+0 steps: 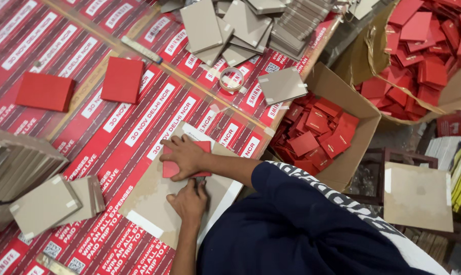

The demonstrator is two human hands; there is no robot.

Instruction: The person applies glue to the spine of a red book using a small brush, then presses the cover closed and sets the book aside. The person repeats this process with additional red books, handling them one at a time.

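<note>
My right hand [185,157] lies spread flat on a red card [173,168], pinning it to a brown board [154,201] at the table's edge. My left hand [191,202] sits just beside it on the board, fingers curled; whether it pinches anything, I cannot tell. A tape roll [232,80] lies well apart.

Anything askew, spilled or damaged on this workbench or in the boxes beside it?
Nothing looks damaged or spilled. The grey boards at the table's far edge lie in a loose, fanned heap rather than a square stack, and the red pieces in the open carton are jumbled. Both hands press one red piece flat.
</note>
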